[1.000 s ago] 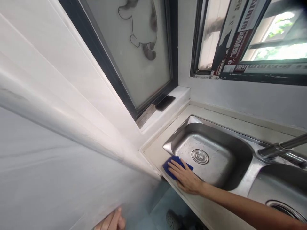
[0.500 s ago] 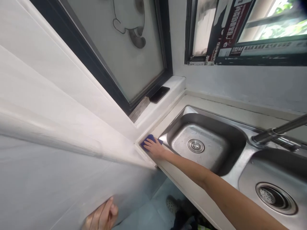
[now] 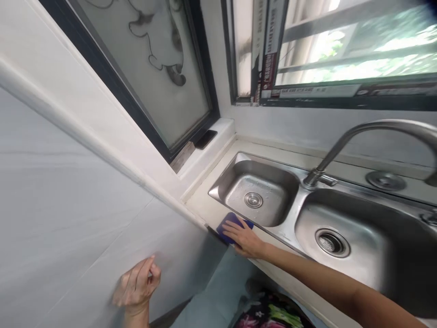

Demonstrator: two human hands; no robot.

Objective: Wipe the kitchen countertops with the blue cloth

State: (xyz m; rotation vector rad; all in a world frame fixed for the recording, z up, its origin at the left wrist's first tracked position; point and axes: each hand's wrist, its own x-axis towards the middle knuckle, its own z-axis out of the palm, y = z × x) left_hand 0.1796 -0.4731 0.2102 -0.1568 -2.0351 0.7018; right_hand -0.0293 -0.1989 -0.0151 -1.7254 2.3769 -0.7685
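Note:
My right hand (image 3: 243,236) presses a blue cloth (image 3: 228,224) flat on the pale countertop (image 3: 201,200), by the front edge of the smaller sink basin (image 3: 262,187). Its fingers lie over the cloth, and part of the cloth shows beyond them on both sides. At the lower left, my left hand (image 3: 137,281) is raised near the white wall panel, its fingers curled in with the thumb against them. Nothing shows in it.
A steel faucet (image 3: 317,175) rises behind the two basins, and the larger basin (image 3: 362,228) lies to the right. A dark phone-like object (image 3: 206,139) rests on the ledge under the frosted window. Patterned clothing (image 3: 269,314) shows at the bottom.
My right hand and the blue cloth have moved from the counter's left corner along the front edge, toward the basins. My left hand shows more fully. The view has shifted, bringing more faucet into sight.

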